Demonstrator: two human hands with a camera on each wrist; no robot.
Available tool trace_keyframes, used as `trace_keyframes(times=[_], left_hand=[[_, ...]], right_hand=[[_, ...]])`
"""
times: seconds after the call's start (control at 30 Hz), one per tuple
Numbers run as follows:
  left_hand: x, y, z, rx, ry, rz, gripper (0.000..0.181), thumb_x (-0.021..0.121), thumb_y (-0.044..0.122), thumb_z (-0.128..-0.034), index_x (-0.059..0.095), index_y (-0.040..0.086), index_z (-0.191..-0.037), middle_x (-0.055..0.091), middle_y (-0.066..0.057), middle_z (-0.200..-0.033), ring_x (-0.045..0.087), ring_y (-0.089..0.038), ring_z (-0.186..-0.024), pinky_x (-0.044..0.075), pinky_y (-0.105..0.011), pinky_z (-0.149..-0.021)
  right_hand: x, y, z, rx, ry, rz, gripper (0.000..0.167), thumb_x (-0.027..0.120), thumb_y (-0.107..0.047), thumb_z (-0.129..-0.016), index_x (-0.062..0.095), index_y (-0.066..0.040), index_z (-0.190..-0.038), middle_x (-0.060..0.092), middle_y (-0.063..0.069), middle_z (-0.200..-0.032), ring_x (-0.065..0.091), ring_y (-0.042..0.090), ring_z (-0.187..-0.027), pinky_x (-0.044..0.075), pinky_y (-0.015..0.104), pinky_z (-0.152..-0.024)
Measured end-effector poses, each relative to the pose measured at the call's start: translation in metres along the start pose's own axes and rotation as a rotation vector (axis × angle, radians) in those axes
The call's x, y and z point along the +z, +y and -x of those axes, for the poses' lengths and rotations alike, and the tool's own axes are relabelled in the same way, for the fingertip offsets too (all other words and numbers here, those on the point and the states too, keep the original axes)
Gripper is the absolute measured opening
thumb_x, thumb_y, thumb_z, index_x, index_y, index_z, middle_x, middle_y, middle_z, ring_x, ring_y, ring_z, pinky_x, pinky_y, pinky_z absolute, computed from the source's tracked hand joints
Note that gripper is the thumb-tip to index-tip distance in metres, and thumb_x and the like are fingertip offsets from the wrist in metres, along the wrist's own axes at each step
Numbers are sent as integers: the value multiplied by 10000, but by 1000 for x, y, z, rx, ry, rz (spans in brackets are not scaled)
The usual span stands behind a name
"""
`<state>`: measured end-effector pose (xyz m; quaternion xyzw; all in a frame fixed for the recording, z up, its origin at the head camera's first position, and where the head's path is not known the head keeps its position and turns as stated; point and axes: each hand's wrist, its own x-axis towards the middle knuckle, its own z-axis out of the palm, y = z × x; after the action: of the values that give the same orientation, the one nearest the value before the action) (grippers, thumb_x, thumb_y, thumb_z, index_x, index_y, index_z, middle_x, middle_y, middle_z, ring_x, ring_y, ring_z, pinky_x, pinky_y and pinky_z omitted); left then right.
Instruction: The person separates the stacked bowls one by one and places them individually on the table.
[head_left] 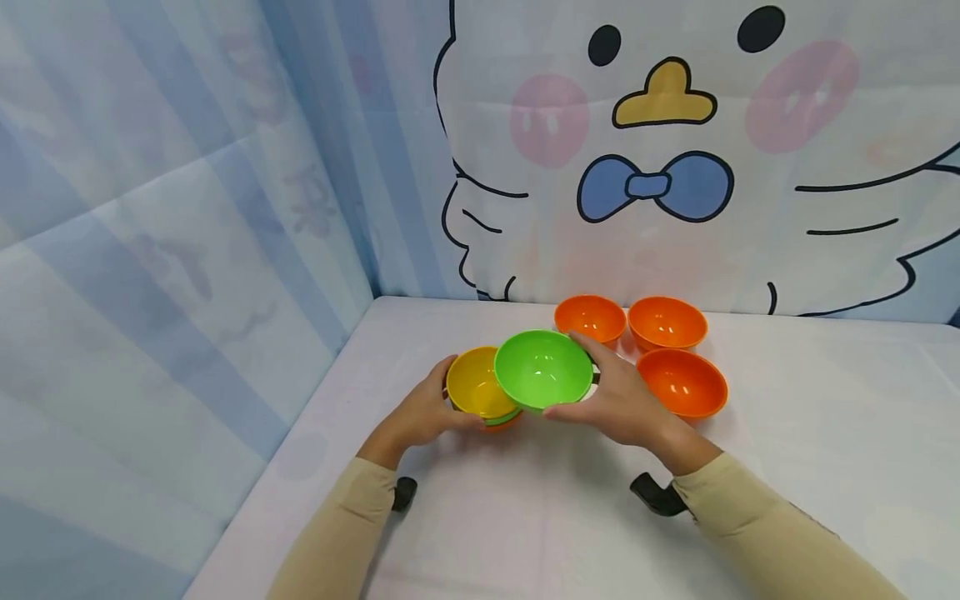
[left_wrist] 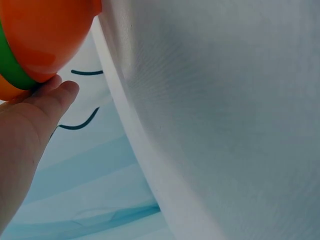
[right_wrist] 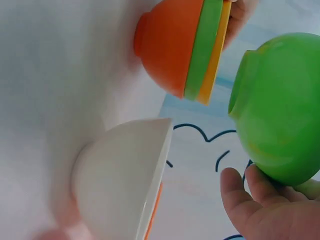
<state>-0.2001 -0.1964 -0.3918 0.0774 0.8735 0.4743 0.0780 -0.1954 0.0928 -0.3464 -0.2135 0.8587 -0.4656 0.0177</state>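
My left hand (head_left: 423,408) grips the side of a stack of bowls, its thumb toward me. A yellow bowl (head_left: 477,385) tops the stack, with a green bowl (right_wrist: 202,50) and an orange bowl (right_wrist: 167,47) under it. The stack's foot is at or very near the tabletop. My right hand (head_left: 618,396) holds another green bowl (head_left: 543,371) by its side, raised just right of the yellow bowl and overlapping its edge in the head view. Its inside is visible and bare. In the right wrist view this green bowl (right_wrist: 285,110) is apart from the stack.
Three orange bowls stand at the back right: one at back left (head_left: 590,318), one at back right (head_left: 667,323), one nearer (head_left: 682,385). A pale-looking bowl (right_wrist: 120,180) shows close in the right wrist view. A printed curtain (head_left: 525,242) hangs behind the white table (head_left: 510,525).
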Motion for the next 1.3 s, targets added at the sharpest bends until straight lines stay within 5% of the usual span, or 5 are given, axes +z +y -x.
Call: trace_keyframes(times=[0.33,0.8,1.03,1.3], left_hand=[[3,-3,1,-43,14,-1,1112,892,330,-757,203,33,-1577,338,-147,-1575,381,-338,-1401,339,-509,-1129],[1,-2,1,-55,9,0,1160,910,365,-722,200,43,-1582,320,-136,-1589,368,-330,-1413,332,-508,-1133],[1,-1,0,-61,14,4,1146,908,343,-728,203,48,-1582,320,-131,-1590,362,-323,-1418,327,-502,-1137],[0,1,-1,-45,8,11,1123,898,314,-746,197,38,-1579,321,-138,-1587,356,-329,-1422,328,-498,-1137]], right_hand=[[-12,12,31,24,-13,46,1055,906,-348,-709,331,-24,-1531,524,191,-1348,599,326,-1009,562,352,-755],[-16,36,66,1,-10,121,1077,934,-384,-657,382,-16,-1505,515,198,-1399,579,364,-1106,527,521,-872],[-15,42,71,-55,-25,148,1070,947,-397,-627,427,11,-1468,526,200,-1403,587,330,-1114,527,519,-888],[-13,47,74,-30,-68,177,1092,938,-436,-618,421,16,-1467,576,154,-1334,599,268,-1071,538,467,-865]])
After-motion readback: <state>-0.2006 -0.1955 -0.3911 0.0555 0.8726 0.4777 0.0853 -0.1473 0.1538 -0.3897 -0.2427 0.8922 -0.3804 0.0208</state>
